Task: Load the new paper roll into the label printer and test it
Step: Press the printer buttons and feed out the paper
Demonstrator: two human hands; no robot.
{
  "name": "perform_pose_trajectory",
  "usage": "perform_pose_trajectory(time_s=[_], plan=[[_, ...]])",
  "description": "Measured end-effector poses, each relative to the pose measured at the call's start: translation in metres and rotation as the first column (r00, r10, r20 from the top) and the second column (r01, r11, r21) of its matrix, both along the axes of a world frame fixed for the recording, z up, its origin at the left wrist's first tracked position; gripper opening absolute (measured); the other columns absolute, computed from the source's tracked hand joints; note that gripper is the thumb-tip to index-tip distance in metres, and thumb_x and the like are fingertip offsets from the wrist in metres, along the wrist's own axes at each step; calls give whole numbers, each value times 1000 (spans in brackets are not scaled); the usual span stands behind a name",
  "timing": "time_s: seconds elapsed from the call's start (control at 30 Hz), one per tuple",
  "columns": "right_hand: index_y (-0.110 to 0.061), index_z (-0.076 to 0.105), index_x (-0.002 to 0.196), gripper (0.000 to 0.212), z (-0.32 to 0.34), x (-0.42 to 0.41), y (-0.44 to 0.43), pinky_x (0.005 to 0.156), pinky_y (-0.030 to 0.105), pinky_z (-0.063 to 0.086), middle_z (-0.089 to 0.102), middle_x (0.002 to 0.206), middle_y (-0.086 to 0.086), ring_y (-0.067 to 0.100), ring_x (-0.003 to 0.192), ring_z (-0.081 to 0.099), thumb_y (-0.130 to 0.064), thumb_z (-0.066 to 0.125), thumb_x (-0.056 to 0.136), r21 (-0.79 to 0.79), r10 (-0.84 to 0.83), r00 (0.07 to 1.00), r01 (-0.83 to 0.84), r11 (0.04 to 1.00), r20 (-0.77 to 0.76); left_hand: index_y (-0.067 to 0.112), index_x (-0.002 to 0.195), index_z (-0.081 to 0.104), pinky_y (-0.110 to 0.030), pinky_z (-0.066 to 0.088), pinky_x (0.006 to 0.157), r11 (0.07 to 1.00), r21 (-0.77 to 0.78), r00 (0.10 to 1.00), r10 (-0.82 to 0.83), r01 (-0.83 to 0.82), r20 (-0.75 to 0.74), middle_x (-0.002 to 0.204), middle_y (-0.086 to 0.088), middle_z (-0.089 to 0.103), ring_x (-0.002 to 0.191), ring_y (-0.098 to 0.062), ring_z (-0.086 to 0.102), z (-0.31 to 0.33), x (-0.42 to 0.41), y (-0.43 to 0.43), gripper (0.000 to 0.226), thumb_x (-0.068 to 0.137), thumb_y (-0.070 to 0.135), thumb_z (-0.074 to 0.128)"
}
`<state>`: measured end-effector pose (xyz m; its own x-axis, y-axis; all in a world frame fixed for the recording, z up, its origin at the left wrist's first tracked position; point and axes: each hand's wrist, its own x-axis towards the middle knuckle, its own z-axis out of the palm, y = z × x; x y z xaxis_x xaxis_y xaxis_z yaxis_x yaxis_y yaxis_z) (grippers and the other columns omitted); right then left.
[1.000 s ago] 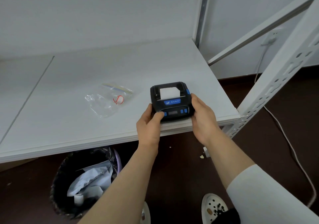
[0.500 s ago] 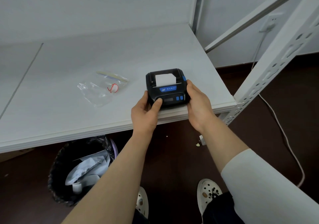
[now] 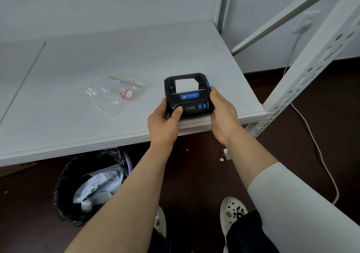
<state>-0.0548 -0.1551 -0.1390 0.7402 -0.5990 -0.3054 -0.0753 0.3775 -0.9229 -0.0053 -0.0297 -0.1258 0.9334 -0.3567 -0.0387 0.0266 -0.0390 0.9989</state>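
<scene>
While the label printer [image 3: 188,95] is sitting at the shelf's [image 3: 78,62] front edge with white paper [image 3: 186,85] emerging, the left hand [image 3: 163,122] is gripping its left side, thumb on the front panel; the right hand [image 3: 224,114] is clasping the right side. A plastic bag [image 3: 115,95] is lying nearby.

A clear plastic bag [image 3: 115,97] lay on the white table [image 3: 78,128]; a black-lined bin [image 3: 91,186] stood on the floor beneath it.

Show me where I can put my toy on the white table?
Bare table stretches left of the plastic bag, and behind the printer toward the wall. The front right corner is crowded: both hands, left and right, hold the printer there.
</scene>
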Motion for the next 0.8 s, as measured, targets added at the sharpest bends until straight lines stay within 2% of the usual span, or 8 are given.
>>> perform_pose_trajectory(time_s=[0.23,0.33,0.53,0.8], plan=[[-26,52,132,42,0,0,0,117,45,26,59,133,-1,15,131,45,-41,42,95,3,-10,1000,10,1000,7,4,127,59,-19,46,101,1000,2,1000,8,-8,-5,121,-12,68,116,-17,62,-2,1,0,40,87,2,59],[-28,55,130,39,1,-1,0,116,45,27,61,130,-2,14,129,47,-41,41,95,-7,-5,1000,5,1000,9,4,124,61,-15,46,97,1000,0,1000,5,-5,0,119,-12,69,112,-15,63,-3,1,0,38,87,1,58],[-28,49,135,45,-3,0,-1,117,46,24,55,138,-3,14,134,42,-43,43,94,5,-15,1000,15,1000,5,3,123,61,-14,47,95,1000,-6,1000,19,-19,9,118,-13,69,106,-11,63,-3,1,-1,37,86,0,58],[-28,48,136,47,-6,0,-3,118,47,23,50,143,-3,15,137,38,-45,45,92,-3,0,1000,0,1000,3,2,123,61,-13,47,95,1000,-22,1000,19,-19,1,117,-12,69,108,-12,63,-1,1,-1,38,86,-1,58]])
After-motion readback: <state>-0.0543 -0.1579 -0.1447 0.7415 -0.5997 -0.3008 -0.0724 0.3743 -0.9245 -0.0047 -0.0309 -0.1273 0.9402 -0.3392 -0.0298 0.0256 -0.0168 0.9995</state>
